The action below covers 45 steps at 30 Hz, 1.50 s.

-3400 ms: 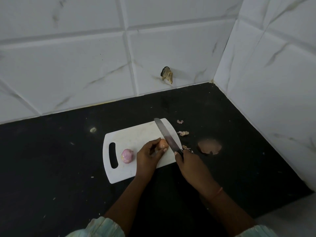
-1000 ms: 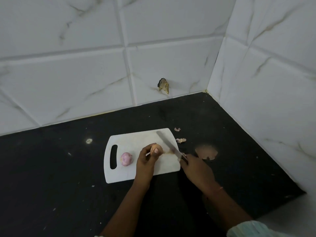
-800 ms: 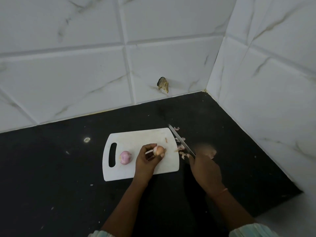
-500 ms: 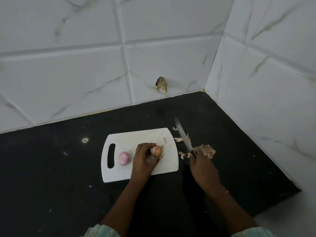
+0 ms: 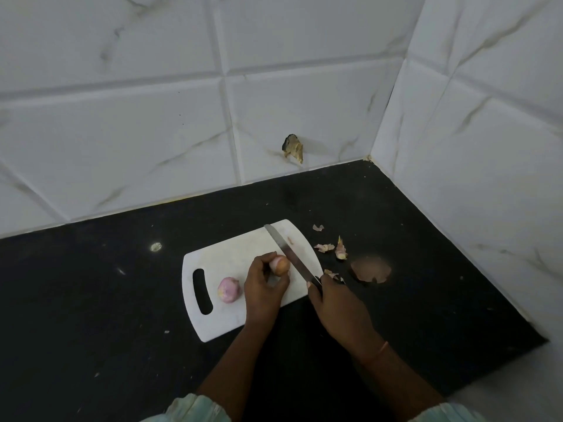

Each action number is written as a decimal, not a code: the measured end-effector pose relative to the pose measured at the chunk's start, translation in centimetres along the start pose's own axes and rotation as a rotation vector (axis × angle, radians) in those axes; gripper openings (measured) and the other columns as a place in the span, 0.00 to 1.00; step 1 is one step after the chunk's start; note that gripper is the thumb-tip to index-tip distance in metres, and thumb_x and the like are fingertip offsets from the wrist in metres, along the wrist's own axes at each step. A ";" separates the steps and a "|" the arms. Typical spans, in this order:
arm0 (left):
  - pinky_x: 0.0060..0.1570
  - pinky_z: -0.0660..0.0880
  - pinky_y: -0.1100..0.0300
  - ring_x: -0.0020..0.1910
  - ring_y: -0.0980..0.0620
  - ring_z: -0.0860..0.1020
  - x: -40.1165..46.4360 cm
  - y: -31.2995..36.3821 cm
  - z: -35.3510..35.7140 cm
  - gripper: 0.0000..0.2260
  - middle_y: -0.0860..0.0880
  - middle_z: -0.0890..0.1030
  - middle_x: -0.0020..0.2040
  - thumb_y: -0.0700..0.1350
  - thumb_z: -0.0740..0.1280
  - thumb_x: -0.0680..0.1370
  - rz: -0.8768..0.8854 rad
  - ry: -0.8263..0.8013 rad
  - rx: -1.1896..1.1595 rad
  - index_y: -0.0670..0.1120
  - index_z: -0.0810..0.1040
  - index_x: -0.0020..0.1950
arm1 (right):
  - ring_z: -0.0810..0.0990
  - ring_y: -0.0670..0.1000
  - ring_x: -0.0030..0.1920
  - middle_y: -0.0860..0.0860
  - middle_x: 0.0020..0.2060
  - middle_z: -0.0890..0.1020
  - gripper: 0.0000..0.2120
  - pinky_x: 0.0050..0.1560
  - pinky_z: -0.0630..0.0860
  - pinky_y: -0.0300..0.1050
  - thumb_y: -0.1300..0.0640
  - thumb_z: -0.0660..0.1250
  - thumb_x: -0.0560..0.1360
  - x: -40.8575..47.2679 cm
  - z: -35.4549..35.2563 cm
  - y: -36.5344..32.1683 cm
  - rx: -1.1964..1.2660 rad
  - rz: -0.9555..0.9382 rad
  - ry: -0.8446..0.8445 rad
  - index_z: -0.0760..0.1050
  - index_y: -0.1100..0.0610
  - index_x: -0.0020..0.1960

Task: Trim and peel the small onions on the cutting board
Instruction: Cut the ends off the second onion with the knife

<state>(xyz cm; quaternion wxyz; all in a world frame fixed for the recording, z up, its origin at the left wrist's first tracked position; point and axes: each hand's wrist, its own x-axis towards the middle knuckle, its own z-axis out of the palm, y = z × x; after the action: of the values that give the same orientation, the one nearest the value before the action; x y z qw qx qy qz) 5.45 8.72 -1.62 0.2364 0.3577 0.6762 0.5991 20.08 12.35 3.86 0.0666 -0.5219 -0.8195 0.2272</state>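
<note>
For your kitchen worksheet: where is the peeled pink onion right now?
The peeled pink onion lies on the cutting board, between its handle slot and the left hand.

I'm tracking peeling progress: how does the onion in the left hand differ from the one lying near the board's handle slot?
The held onion shows brown outer skin; the loose onion looks pink-purple, apparently peeled. The held onion is gripped by the left hand with the knife blade against it; the loose onion lies untouched on the cutting board. Both are small, similar in size.
</note>
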 end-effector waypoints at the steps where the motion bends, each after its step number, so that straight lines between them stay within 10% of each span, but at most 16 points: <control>1: 0.57 0.77 0.61 0.55 0.58 0.80 0.1 -0.1 -0.1 0.14 0.56 0.81 0.54 0.38 0.73 0.74 0.009 -0.016 -0.004 0.51 0.77 0.56 | 0.79 0.48 0.42 0.50 0.42 0.79 0.15 0.43 0.78 0.48 0.44 0.52 0.82 0.2 0.1 0.0 -0.022 0.001 -0.011 0.71 0.53 0.53; 8: 0.56 0.78 0.61 0.54 0.59 0.81 0.9 0.0 -1.0 0.13 0.57 0.82 0.52 0.40 0.74 0.74 -0.040 -0.132 -0.032 0.53 0.77 0.53 | 0.78 0.52 0.45 0.55 0.46 0.79 0.17 0.49 0.74 0.50 0.46 0.55 0.82 1.6 -1.3 0.7 0.246 0.055 -0.225 0.74 0.58 0.54; 14: 0.49 0.78 0.61 0.46 0.56 0.82 1.9 0.2 -2.1 0.11 0.50 0.82 0.46 0.38 0.74 0.74 0.010 -0.240 0.033 0.50 0.76 0.49 | 0.70 0.42 0.26 0.48 0.30 0.73 0.18 0.29 0.66 0.39 0.43 0.55 0.81 3.1 -2.6 1.8 0.384 0.104 -0.378 0.75 0.56 0.55; 29: 0.50 0.76 0.59 0.52 0.56 0.77 1.9 -0.4 -1.8 0.10 0.57 0.78 0.50 0.41 0.74 0.74 0.164 -0.239 0.213 0.50 0.77 0.52 | 0.74 0.48 0.35 0.51 0.35 0.76 0.16 0.35 0.67 0.44 0.44 0.56 0.81 4.7 -1.0 1.4 0.110 -0.003 -0.287 0.70 0.53 0.41; 36: 0.52 0.77 0.58 0.53 0.57 0.77 1.4 -0.3 -1.5 0.07 0.57 0.78 0.51 0.43 0.71 0.76 0.171 -0.226 0.223 0.52 0.76 0.51 | 0.77 0.51 0.44 0.52 0.43 0.75 0.18 0.48 0.76 0.51 0.44 0.53 0.82 3.9 0.7 0.6 -0.033 -0.028 -0.217 0.73 0.56 0.52; 45: 0.55 0.77 0.59 0.56 0.57 0.77 0.5 -0.3 -1.5 0.13 0.57 0.76 0.55 0.40 0.70 0.77 0.196 -0.182 0.211 0.51 0.73 0.57 | 0.80 0.53 0.51 0.53 0.50 0.81 0.19 0.42 0.69 0.45 0.43 0.51 0.82 2.3 2.1 -0.5 -0.122 0.017 -0.057 0.70 0.56 0.59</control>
<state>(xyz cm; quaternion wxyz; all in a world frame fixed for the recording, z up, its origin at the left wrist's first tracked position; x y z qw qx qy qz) 3.97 8.09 -1.59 0.1981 0.4975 0.6729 0.5102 17.91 13.59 1.92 0.0095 -0.5252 -0.8290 0.1920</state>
